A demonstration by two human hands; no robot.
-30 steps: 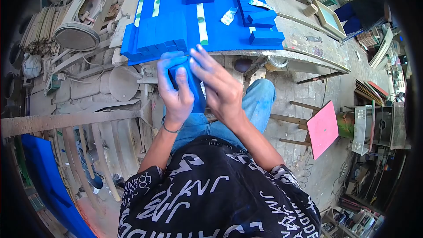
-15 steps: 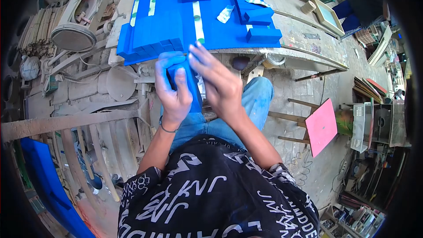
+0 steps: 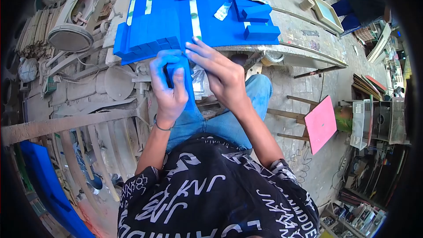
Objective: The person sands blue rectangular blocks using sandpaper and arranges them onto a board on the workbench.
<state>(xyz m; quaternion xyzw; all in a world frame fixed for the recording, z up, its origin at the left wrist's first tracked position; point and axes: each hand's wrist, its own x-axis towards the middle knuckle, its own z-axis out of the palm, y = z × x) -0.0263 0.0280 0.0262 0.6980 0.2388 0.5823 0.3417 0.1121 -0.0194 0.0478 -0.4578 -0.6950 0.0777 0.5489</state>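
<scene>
My left hand (image 3: 168,90) is wrapped round a long blue block (image 3: 190,94), fingers on its far side and thumb on the near side. Blue colour covers several of its fingers. My right hand (image 3: 222,75) is beside the block's upper end, its fingers stretched out and the fingertips close to it; whether they touch I cannot tell. Just beyond both hands, a row of blue blocks (image 3: 154,28) lies on a blue sheet (image 3: 213,33). A crumpled clear plastic piece (image 3: 200,81) shows below, between the held block and my right hand.
The blue sheet lies on a worn workbench (image 3: 304,39) and carries pale strips (image 3: 195,20), a paper scrap (image 3: 223,11) and more blue blocks (image 3: 262,32). A pink-topped stool (image 3: 320,125) stands right. A wooden rail (image 3: 66,127) runs at left. Another person (image 3: 359,11) is at far right.
My right hand's fingers have shifted slightly, and its palm is farther from the block. More of the clear plastic shows between them. My left hand keeps its hold; the whole view has shifted a little.
</scene>
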